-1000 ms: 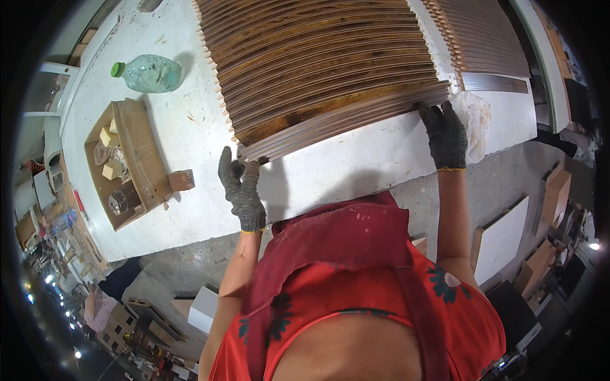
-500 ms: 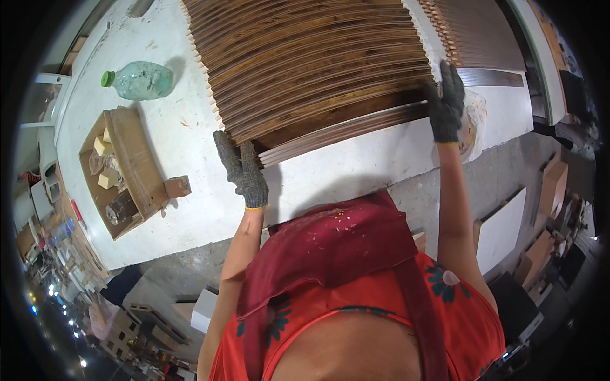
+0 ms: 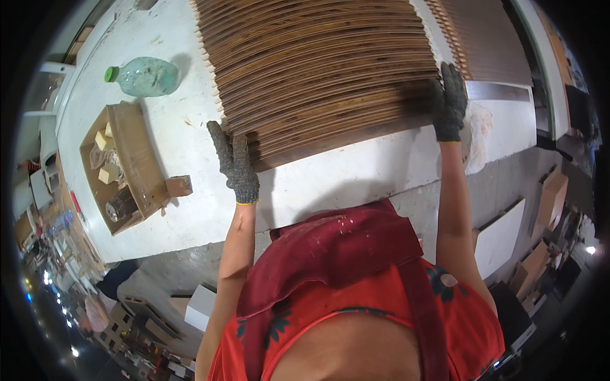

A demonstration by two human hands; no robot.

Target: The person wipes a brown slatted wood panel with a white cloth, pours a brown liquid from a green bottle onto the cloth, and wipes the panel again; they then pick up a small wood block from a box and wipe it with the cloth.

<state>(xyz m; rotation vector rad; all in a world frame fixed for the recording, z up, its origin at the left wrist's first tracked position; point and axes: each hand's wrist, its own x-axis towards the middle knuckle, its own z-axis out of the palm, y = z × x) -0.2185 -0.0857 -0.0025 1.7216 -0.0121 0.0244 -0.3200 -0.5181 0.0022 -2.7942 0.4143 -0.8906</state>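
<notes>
Long dark brown wooden strips (image 3: 330,82) lie side by side on the white tabletop, forming a broad ribbed layer with jagged ends. At their near left corner is my left hand (image 3: 236,162), in a dark grey knitted glove. Its fingers are stretched out and apart, with the thumb beside the strip ends. My right hand (image 3: 450,108), gloved alike, lies along the right ends with its fingers straight and pointing away from me. The thumb side of that hand is blurred and partly lost in shadow against the strips. Neither hand is wrapped round a strip.
On the left of the white table (image 3: 171,222) stand a green-capped plastic bottle (image 3: 149,77) and a cardboard box (image 3: 141,165) holding pale yellow blocks. A small brown block (image 3: 179,186) sits beside the box. More brown strips (image 3: 489,44) lie at the far right, near a crumpled plastic bag (image 3: 478,136).
The nearest strips, earlier angled apart from the rest, now lie flush against them. My left hand has shifted slightly left and opened wider; my right stays at the right ends.
</notes>
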